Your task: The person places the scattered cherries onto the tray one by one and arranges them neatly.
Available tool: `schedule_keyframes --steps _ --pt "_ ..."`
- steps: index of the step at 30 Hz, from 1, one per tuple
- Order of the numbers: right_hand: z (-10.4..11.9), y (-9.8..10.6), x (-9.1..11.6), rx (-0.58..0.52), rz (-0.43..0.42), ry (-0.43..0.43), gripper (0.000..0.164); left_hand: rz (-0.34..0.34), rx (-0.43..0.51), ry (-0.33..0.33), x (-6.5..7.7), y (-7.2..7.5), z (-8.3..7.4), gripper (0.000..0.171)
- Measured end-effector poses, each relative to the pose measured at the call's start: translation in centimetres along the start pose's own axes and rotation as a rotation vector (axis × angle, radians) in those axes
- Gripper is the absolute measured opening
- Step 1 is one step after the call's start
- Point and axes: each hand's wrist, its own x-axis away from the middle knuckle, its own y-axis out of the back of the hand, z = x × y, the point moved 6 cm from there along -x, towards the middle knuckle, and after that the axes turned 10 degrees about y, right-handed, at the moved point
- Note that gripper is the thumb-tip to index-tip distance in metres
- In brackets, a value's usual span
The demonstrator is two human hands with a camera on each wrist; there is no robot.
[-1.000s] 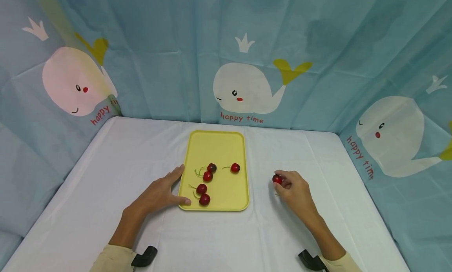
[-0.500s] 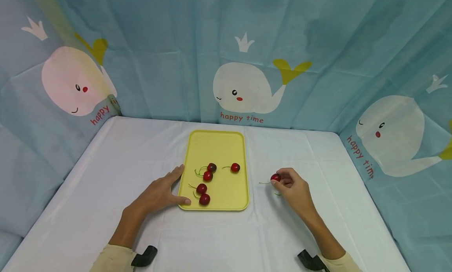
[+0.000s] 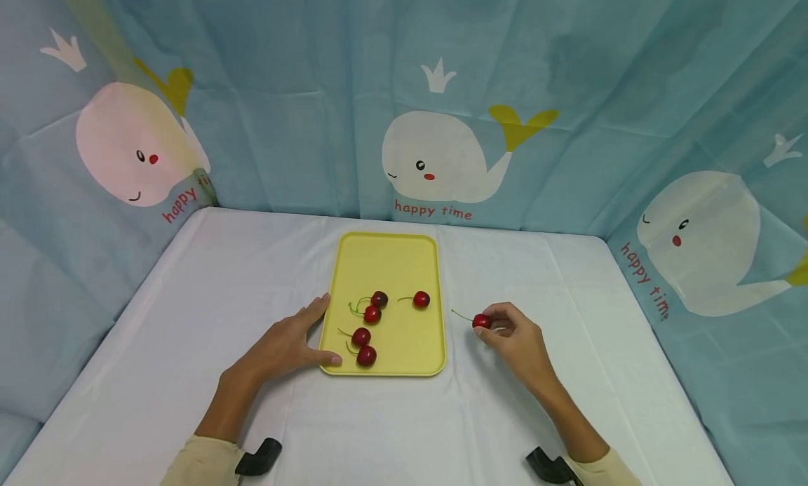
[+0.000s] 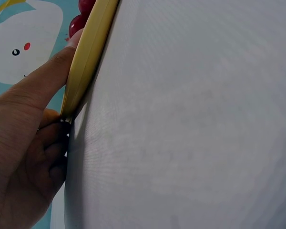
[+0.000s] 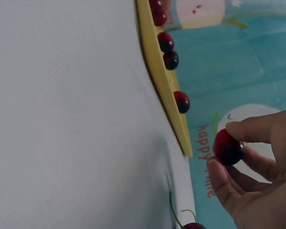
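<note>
A red cherry (image 3: 481, 321) with a green stem is pinched between the thumb and fingertips of my right hand (image 3: 514, 339), just right of the yellow tray (image 3: 385, 258). The right wrist view shows this cherry (image 5: 228, 147) above the white cloth. On the tray lie several cherries: a dark one (image 3: 379, 299), one farther right (image 3: 421, 299), and others toward the near left corner, such as this one (image 3: 366, 356). My left hand (image 3: 287, 344) rests spread at the tray's left edge, thumb over the near left corner and fingertips along the side.
Another cherry (image 5: 194, 226) with a green stem lies on the white tablecloth (image 5: 86, 119) by my right hand, hidden in the head view. A blue whale-print curtain (image 3: 284, 121) stands behind and at both sides of the table.
My right hand has carried its cherry left toward the tray, and the stem now points at the tray's right edge. The left hand and tray have stayed put.
</note>
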Motion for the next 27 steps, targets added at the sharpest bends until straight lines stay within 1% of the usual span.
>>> schedule_keyframes --steps 3,6,9,14,20,27 --pt "0.1 -0.5 -0.1 -0.037 0.013 -0.015 0.029 0.002 -0.001 0.0 0.0 0.0 0.0 0.127" --pt "0.4 -0.9 -0.3 -0.053 0.027 -0.007 0.032 0.0 -0.001 -0.002 0.0 0.0 0.0 0.127" --pt "0.6 -1.3 -0.5 -0.032 0.038 0.008 0.034 -0.001 -0.003 -0.002 -0.1 -0.1 0.0 0.127" --pt "0.9 -1.9 -0.8 0.013 0.048 0.02 0.034 0.003 -0.003 0.001 -0.1 -0.1 -0.1 0.127" --pt "1.2 -2.6 -0.8 0.012 0.06 0.012 0.035 0.001 -0.006 -0.005 -0.1 -0.1 0.0 0.128" --pt "1.8 -3.6 -1.3 -0.017 0.068 0.082 0.035 -0.003 -0.013 -0.009 -0.2 -0.1 0.1 0.128"
